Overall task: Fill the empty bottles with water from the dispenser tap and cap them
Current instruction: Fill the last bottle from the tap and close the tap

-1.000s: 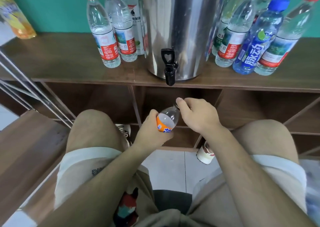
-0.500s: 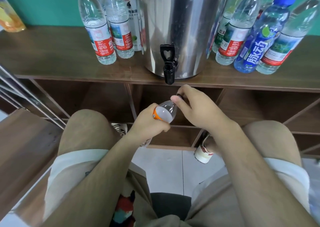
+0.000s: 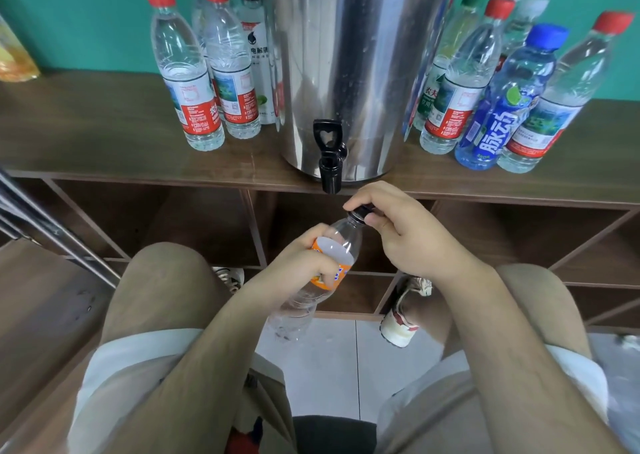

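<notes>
I see my left hand (image 3: 298, 263) gripping the orange-labelled bottle (image 3: 341, 242) round its middle, long axis tilted neck-up toward the tap (image 3: 329, 162) just above, while my right hand (image 3: 398, 235) pinches the black cap (image 3: 360, 212) at that neck

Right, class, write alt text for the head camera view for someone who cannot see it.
A person's left hand grips a clear orange-labelled bottle while the right hand pinches its black cap, just below the black tap of a steel water dispenser. Capped bottles stand either side on a wooden shelf.
</notes>
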The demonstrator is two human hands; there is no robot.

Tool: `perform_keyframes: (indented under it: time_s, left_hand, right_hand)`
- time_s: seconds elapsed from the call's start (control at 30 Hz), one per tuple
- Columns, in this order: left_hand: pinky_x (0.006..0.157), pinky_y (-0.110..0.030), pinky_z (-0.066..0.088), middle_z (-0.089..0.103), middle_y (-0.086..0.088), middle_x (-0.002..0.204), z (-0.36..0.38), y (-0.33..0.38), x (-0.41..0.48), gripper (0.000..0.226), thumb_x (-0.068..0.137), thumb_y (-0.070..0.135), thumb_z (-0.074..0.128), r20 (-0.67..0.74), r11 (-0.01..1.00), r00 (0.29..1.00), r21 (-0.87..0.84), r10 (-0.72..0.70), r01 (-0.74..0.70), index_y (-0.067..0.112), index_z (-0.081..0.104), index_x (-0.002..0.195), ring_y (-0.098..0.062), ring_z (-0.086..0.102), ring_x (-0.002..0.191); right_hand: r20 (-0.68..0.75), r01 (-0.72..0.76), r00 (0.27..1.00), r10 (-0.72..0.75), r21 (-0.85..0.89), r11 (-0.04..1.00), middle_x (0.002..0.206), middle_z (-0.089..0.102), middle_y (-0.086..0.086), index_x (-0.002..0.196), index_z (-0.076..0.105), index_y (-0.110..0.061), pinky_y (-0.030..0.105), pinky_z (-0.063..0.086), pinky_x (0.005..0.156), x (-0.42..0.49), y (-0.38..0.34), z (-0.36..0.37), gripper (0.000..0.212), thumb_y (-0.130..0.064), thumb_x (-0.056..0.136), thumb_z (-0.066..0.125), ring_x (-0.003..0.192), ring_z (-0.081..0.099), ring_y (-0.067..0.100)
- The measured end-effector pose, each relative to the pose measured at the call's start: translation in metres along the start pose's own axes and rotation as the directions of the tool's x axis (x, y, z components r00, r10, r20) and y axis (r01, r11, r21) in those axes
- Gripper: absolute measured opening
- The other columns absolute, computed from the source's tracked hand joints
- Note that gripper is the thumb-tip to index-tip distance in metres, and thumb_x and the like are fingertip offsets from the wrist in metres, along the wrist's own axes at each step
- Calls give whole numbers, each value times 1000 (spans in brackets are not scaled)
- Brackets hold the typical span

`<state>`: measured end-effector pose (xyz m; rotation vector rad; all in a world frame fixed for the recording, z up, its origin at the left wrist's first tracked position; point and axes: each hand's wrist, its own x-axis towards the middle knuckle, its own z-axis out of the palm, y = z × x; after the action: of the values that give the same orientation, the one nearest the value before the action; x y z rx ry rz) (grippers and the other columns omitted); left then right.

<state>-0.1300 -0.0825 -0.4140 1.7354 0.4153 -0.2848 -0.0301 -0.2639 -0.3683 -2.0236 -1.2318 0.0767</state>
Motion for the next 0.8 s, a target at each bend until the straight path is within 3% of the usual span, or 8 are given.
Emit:
perform_keyframes:
  time_s: [0.07, 0.23, 0.4, 0.5, 0.57, 0.6, 0.67, 0.8]
  left_hand:
    - [90, -41, 54, 62, -4, 109, 0, 6, 4, 56, 62, -1, 74, 32, 997, 998, 49, -55, 53, 37, 59, 100, -34, 58, 113]
    - [103, -53, 55, 68, -18, 115, -4, -2, -5, 66, 54, 9, 68, 119, 974, 991, -214, -55, 80, 11, 66, 120, -40, 64, 115]
    - [88, -44, 56, 68, -21, 107, 1, -1, -9, 75, 46, 12, 69, 299, 916, 954, -383, 1, 119, 1, 64, 120, -33, 68, 100]
    - [106, -53, 51, 62, -22, 125, 7, 8, -5, 52, 72, -4, 72, 130, 986, 990, -151, -55, 74, 5, 63, 122, -35, 61, 114]
    - [106, -51, 52, 61, -14, 129, 10, 10, 0, 46, 83, -10, 69, -44, 999, 998, 6, -48, 49, 16, 61, 120, -31, 59, 118]
    - [101, -47, 55, 61, -9, 127, 10, 8, 3, 51, 81, -7, 74, -119, 1000, 993, 10, -26, 27, 19, 60, 122, -29, 59, 118]
    - [84, -34, 57, 63, -2, 118, 10, -1, 4, 55, 76, -1, 80, -217, 996, 975, -63, 40, -55, 25, 59, 120, -24, 62, 113]
    - [76, -26, 54, 66, 3, 112, 10, -8, 6, 59, 73, 3, 85, -281, 978, 953, -140, 114, -158, 32, 59, 117, -17, 66, 106]
  right_hand:
    - [-1, -16, 1000, 16, 23, 1000, 118, 58, -14, 118, 67, -16, 10, 37, 99, 1, -1, -5, 39, 13, 98, 52, 116, 54, -3]
    - [22, -62, 998, 60, 105, 993, 119, 59, -9, 115, 65, -30, 17, 41, 99, 3, -7, -16, 47, 12, 100, 50, 118, 56, 8]
    - [45, -149, 989, 143, 216, 965, 122, 64, 0, 114, 65, -36, 26, 45, 105, 2, -12, -26, 45, 6, 103, 52, 117, 60, 13]
    - [-115, -217, 960, 254, 263, 940, 118, 66, 3, 119, 64, -30, 29, 49, 104, 4, -1, -33, 31, -4, 103, 59, 111, 64, 17]
    - [-298, -326, 881, 368, 182, 928, 118, 65, 0, 120, 61, -30, 18, 51, 97, 7, 15, -37, 23, -17, 102, 66, 108, 65, 13]
    - [-368, -386, 832, 415, 154, 910, 117, 65, 0, 119, 60, -29, 11, 51, 89, 8, 23, -37, 22, -22, 100, 69, 105, 66, 9]
    - [-446, -480, 754, 482, 127, 868, 114, 66, -1, 115, 58, -27, 12, 52, 82, 11, 36, -35, 24, -26, 97, 74, 99, 66, 5]
    - [-493, -517, 752, 439, -26, 856, 109, 65, -3, 107, 63, -23, 25, 49, 85, 17, 48, -20, 17, -26, 96, 74, 100, 61, 11]
